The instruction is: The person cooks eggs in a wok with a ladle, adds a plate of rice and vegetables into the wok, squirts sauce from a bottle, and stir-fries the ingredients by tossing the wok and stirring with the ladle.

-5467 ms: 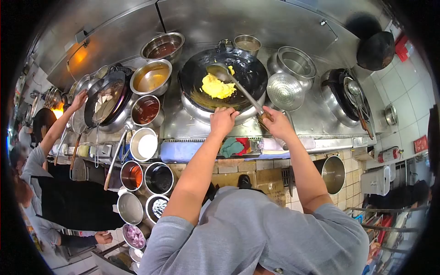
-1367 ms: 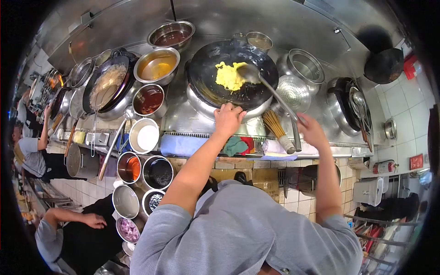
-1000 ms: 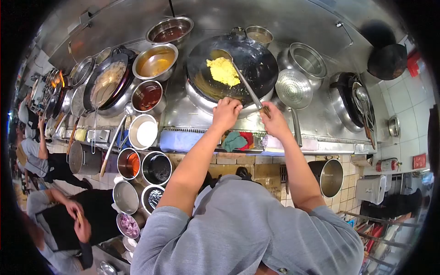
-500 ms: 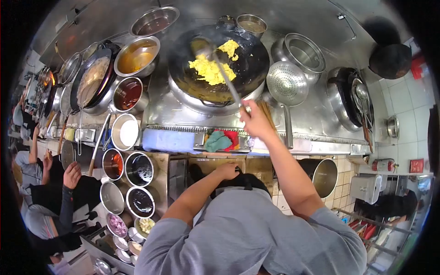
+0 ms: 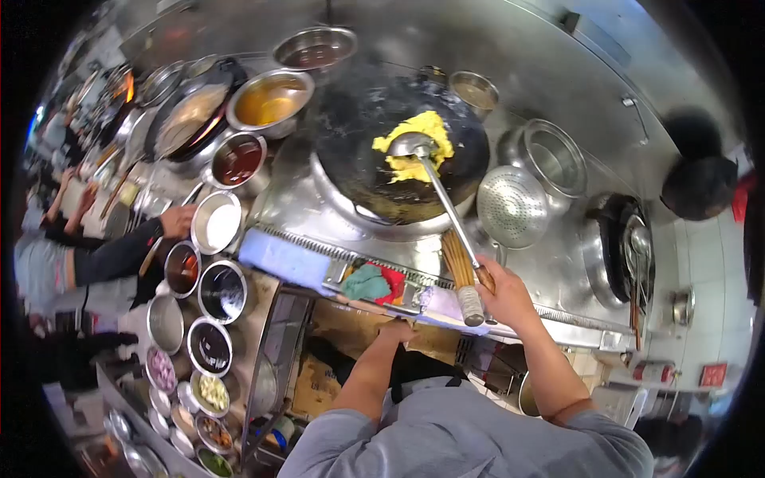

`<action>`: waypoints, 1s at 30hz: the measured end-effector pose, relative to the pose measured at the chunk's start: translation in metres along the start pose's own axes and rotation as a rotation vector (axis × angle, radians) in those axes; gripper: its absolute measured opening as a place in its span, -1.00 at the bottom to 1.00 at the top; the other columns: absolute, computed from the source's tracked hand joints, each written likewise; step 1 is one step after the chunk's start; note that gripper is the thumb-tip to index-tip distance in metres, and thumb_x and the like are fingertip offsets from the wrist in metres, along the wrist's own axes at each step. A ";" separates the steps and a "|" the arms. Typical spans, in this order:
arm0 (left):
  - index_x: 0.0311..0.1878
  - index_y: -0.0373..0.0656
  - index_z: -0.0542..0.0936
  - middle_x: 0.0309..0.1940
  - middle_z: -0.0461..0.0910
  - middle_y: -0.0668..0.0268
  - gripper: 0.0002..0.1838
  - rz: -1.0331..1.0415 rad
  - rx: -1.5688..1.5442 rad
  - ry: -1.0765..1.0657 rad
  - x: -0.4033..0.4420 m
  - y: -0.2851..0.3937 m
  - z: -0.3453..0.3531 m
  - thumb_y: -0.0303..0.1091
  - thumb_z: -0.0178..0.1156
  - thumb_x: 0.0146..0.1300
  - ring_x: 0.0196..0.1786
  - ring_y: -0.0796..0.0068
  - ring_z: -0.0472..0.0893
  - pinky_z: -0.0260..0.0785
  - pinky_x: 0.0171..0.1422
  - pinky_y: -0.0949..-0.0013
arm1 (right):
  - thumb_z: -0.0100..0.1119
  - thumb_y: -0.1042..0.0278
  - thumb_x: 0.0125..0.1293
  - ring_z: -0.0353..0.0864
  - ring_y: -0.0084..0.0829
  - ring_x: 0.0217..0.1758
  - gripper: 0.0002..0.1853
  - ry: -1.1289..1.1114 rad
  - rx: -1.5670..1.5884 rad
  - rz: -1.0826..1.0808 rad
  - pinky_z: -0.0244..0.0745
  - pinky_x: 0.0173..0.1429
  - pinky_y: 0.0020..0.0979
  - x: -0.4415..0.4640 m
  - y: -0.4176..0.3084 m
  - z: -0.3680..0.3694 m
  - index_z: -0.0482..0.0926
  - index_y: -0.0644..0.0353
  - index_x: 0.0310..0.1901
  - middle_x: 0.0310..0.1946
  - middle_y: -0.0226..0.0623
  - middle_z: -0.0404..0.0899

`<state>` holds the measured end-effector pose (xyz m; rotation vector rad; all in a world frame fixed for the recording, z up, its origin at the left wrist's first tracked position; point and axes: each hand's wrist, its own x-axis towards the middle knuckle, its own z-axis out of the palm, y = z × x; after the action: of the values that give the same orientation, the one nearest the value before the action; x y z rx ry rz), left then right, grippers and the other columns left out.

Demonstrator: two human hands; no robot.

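My right hand (image 5: 508,299) is closed around the handle of a long steel ladle (image 5: 448,197). The ladle's bowl presses on yellow scrambled egg (image 5: 429,127) in a black wok (image 5: 351,159). The egg lies in one clump beneath and around the bowl. Beside my right hand, a bamboo brush (image 5: 457,267) rests with its bound end towards me. Low at the stove's front edge is my left hand (image 5: 396,331), curled closed; whatever is inside its fingers is hidden. Folded green and red cloths (image 5: 374,284) lie just above it.
A perforated skimmer (image 5: 512,209) lies right of the wok, before a steel pot (image 5: 551,159). Bowls of orange liquid (image 5: 271,100) and red sauce (image 5: 238,159) stand left. Several seasoning containers (image 5: 222,291) line the left side. A co-worker's hand (image 5: 177,221) reaches near a white-filled bowl (image 5: 216,222).
The view has turned, tilting the stove. My right hand has drawn back towards me with the ladle, and its bowl has moved onto the egg. The two egg clumps are now one.
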<state>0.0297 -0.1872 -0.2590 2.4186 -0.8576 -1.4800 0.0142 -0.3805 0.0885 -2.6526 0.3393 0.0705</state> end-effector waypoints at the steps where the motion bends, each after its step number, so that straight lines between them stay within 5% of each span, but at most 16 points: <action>1: 0.37 -0.12 0.40 0.43 0.28 0.02 -0.16 -0.031 -0.026 0.016 -0.010 0.000 -0.002 0.34 0.02 0.20 0.38 0.04 0.39 0.25 0.43 0.14 | 0.23 0.34 0.25 0.61 0.10 -0.04 -0.43 -0.084 0.063 0.085 0.51 0.05 -0.03 0.006 -0.006 0.001 0.36 0.03 0.32 -0.05 0.03 0.59; 3: 0.24 -0.12 0.54 0.25 0.48 -0.03 -0.29 0.117 -0.385 0.199 -0.035 -0.006 -0.003 0.25 0.03 0.23 0.29 0.00 0.48 0.33 0.36 0.16 | 0.26 0.31 0.24 0.57 0.07 0.06 -0.38 0.006 0.113 -0.042 0.49 0.14 -0.08 0.017 -0.003 0.004 0.33 0.05 0.35 0.06 0.10 0.52; 5: 0.17 -0.09 0.59 0.16 0.54 -0.01 -0.39 0.045 -0.536 0.306 -0.087 -0.020 -0.001 0.17 0.05 0.25 0.21 0.02 0.53 0.36 0.31 0.16 | 0.27 0.29 0.25 0.56 -0.05 0.12 -0.36 0.155 0.161 -0.226 0.47 0.21 -0.16 0.034 -0.004 0.000 0.31 0.07 0.37 0.15 0.10 0.47; 9: -0.16 -0.11 0.72 -0.18 0.70 0.08 -0.60 -0.209 -1.012 0.774 -0.198 -0.073 0.076 -0.01 0.08 0.28 -0.06 0.04 0.67 0.49 0.09 0.12 | 0.16 0.31 0.38 0.54 -0.31 0.13 -0.47 -0.043 0.354 -0.321 0.45 0.21 -0.33 0.069 -0.041 -0.009 0.35 0.10 0.36 0.14 -0.07 0.50; 10: -0.27 -0.14 0.73 -0.28 0.70 0.06 -0.58 -0.400 -0.898 0.966 -0.211 -0.094 0.114 0.01 0.05 0.28 -0.16 0.01 0.68 0.51 0.02 0.07 | 0.10 0.32 0.43 0.52 -0.37 0.16 -0.52 -0.105 0.318 -0.329 0.42 0.23 -0.37 0.076 -0.066 -0.013 0.37 0.15 0.35 0.15 -0.11 0.50; 11: -0.36 -0.14 0.71 -0.30 0.69 0.05 -0.55 -0.624 -0.866 0.920 -0.239 -0.112 0.145 0.01 0.00 0.31 -0.21 -0.02 0.66 0.49 -0.01 0.00 | 0.07 0.32 0.46 0.51 -0.38 0.17 -0.54 -0.161 0.418 -0.421 0.38 0.27 -0.39 0.102 -0.063 0.000 0.37 0.21 0.35 0.15 -0.15 0.50; 12: -0.40 -0.17 0.70 -0.32 0.67 -0.01 -0.51 -0.614 -0.802 1.093 -0.237 -0.145 0.220 0.00 -0.06 0.35 -0.22 -0.08 0.64 0.47 -0.01 -0.06 | 0.07 0.31 0.47 0.50 -0.39 0.16 -0.55 -0.219 0.398 -0.519 0.36 0.27 -0.40 0.121 -0.077 0.007 0.38 0.25 0.34 0.16 -0.19 0.50; 13: -0.38 -0.23 0.69 -0.29 0.66 -0.07 -0.48 -1.021 -1.038 1.180 -0.287 -0.119 0.225 0.00 -0.09 0.37 -0.19 -0.12 0.63 0.45 0.01 -0.08 | 0.06 0.30 0.48 0.50 -0.39 0.14 -0.55 -0.269 0.402 -0.620 0.35 0.26 -0.41 0.126 -0.105 0.011 0.38 0.23 0.34 0.13 -0.21 0.51; 15: -0.41 -0.24 0.66 -0.32 0.68 -0.03 -0.52 -1.276 -1.359 1.480 -0.338 -0.094 0.293 -0.03 -0.02 0.35 -0.22 -0.07 0.65 0.49 -0.07 0.00 | 0.01 0.31 0.51 0.50 -0.46 0.10 -0.57 -0.400 0.450 -0.706 0.37 0.19 -0.43 0.125 -0.161 0.025 0.39 0.16 0.35 0.10 -0.25 0.51; 17: -0.32 -0.15 0.62 -0.33 0.68 0.17 -0.69 -1.153 -1.783 2.188 -0.368 -0.050 0.347 -0.12 0.08 0.34 -0.33 0.21 0.65 0.49 -0.23 0.19 | -0.01 0.33 0.52 0.50 -0.47 0.09 -0.58 -0.511 0.457 -0.841 0.38 0.16 -0.43 0.117 -0.207 0.032 0.38 0.14 0.35 0.09 -0.27 0.51; 19: -0.14 -0.06 0.53 -0.26 0.65 0.34 -0.81 -0.992 -2.188 2.663 -0.421 0.020 0.337 -0.19 0.15 0.31 -0.32 0.49 0.61 0.44 -0.28 0.35 | -0.02 0.34 0.52 0.51 -0.45 0.05 -0.59 -0.625 0.465 -1.004 0.37 0.16 -0.44 0.100 -0.252 0.040 0.39 0.17 0.35 0.08 -0.27 0.52; 21: -0.01 -0.05 0.46 -0.18 0.64 0.34 -0.73 -0.296 -2.117 3.191 -0.423 0.063 0.382 -0.15 0.14 0.32 -0.23 0.51 0.61 0.44 -0.21 0.29 | -0.03 0.33 0.53 0.52 -0.46 0.04 -0.59 -0.673 0.448 -1.100 0.36 0.17 -0.45 0.083 -0.281 0.043 0.38 0.19 0.35 0.08 -0.26 0.52; 26: 0.14 0.00 0.37 -0.09 0.62 0.27 -0.66 -0.112 -1.787 3.881 -0.442 0.133 0.408 -0.12 0.04 0.37 -0.12 0.41 0.62 0.42 -0.01 0.23 | -0.02 0.29 0.53 0.52 -0.49 0.06 -0.59 -0.797 0.439 -1.193 0.35 0.18 -0.47 0.059 -0.309 0.059 0.38 0.17 0.34 0.05 -0.29 0.51; 29: 0.17 -0.02 0.32 -0.08 0.58 0.18 -0.63 -0.178 -1.692 4.155 -0.459 0.132 0.419 -0.14 -0.01 0.36 -0.11 0.37 0.62 0.42 0.03 0.19 | -0.01 0.28 0.53 0.52 -0.51 0.04 -0.59 -0.886 0.462 -1.226 0.35 0.18 -0.48 0.057 -0.305 0.072 0.39 0.17 0.33 0.02 -0.32 0.52; 30: 0.16 -0.07 0.34 -0.06 0.55 0.11 -0.64 -0.056 -1.580 4.191 -0.454 0.131 0.438 -0.20 -0.02 0.34 -0.10 0.31 0.62 0.46 -0.06 0.21 | -0.02 0.29 0.53 0.52 -0.52 0.03 -0.59 -0.877 0.422 -1.241 0.35 0.17 -0.48 0.055 -0.301 0.070 0.39 0.18 0.33 0.01 -0.32 0.52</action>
<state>-0.5510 0.0210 -0.0722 0.6790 -1.6481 -3.4836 0.1436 -0.1014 0.1522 -1.7508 -1.3548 0.6206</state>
